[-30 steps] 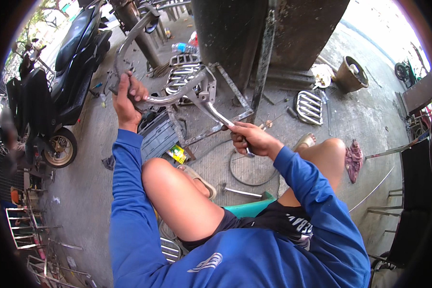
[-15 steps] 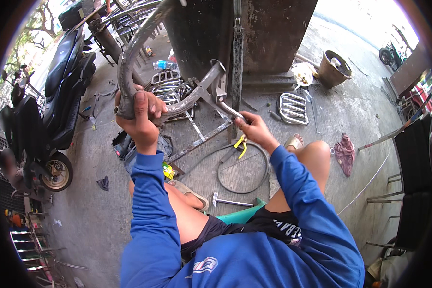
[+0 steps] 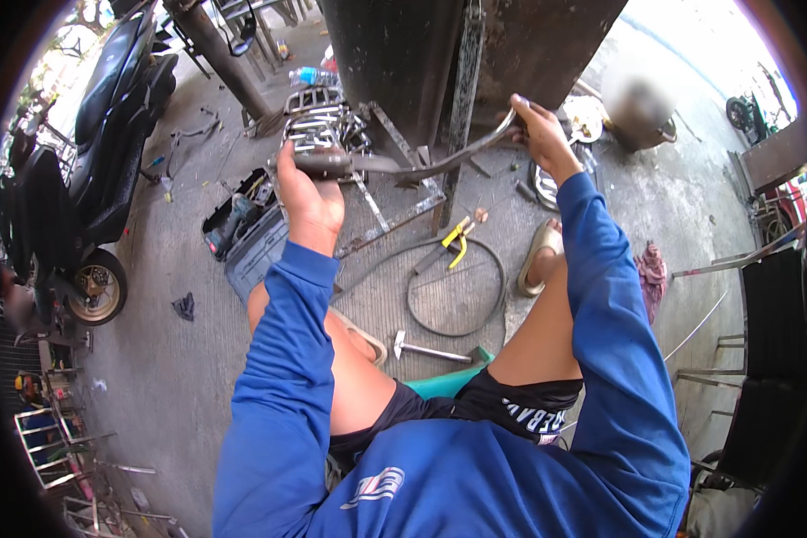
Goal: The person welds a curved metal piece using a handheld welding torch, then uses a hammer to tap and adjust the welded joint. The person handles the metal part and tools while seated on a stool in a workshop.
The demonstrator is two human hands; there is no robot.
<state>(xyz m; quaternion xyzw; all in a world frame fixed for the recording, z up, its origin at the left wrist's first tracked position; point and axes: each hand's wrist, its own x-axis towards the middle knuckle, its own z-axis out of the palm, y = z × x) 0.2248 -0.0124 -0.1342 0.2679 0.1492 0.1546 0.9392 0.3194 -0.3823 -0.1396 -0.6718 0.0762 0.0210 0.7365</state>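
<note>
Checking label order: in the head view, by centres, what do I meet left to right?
Black motor scooter, open grey plastic toolbox, person's left hand, bent grey metal tube, person's right hand, crumpled dark red cloth.

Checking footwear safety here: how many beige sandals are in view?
2: one beige sandal just left of the silver metal hammer, partly hidden; another beige sandal right of the looped dark cable.

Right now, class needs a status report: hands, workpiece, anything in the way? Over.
Left hand and right hand gripping opposite ends of bent metal tube. Tube held up off floor. Yellow clamp and hammer lying below, not touching tube.
</note>
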